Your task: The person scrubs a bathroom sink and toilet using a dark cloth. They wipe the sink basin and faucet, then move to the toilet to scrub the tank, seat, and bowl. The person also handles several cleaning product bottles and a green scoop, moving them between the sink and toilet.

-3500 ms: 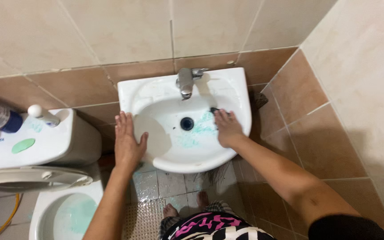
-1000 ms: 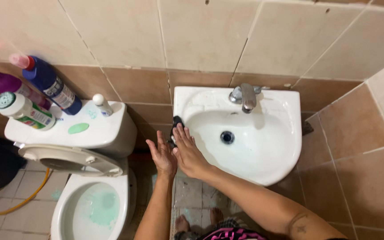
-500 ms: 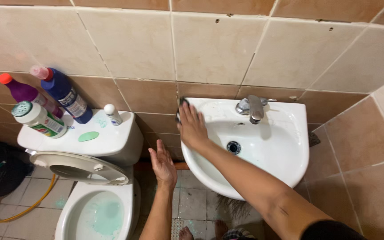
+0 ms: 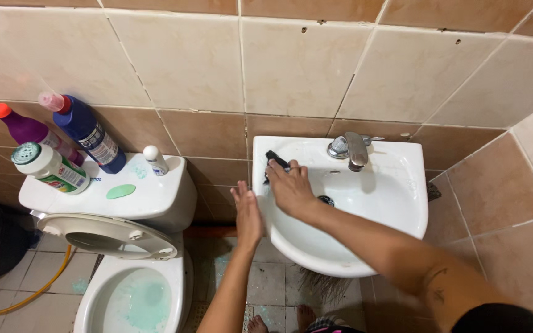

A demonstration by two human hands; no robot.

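- Pressing the right hand, fingers spread flat, on a dark scrubber at the rear left of the sink, inside the rim.
- Holding the scrubber pinned under the fingertips, its dark end poking out toward the wall; not clear whether any finger is curling around it.
- Resting the left hand open, fingers together and pointing up, against the sink's outer left edge; gripping nothing.
- Keeping both hands close together, the sink rim lying between them.
- Reaching the right forearm in from the lower right, across the basin and over most of the drain.
- Standing just right of the scrubber: a chrome tap at the back of the sink.
- Sitting left of the sink: a white cistern, a green smear on its lid.
- Standing on that lid: a small white bottle, a blue bottle, a purple bottle and a white canister.
- Lying below the cistern: the toilet bowl, seat raised, greenish water inside.
- Trailing on the floor at far left: a yellow hose.
- Showing at the bottom edge: bare toes on wet tiles.
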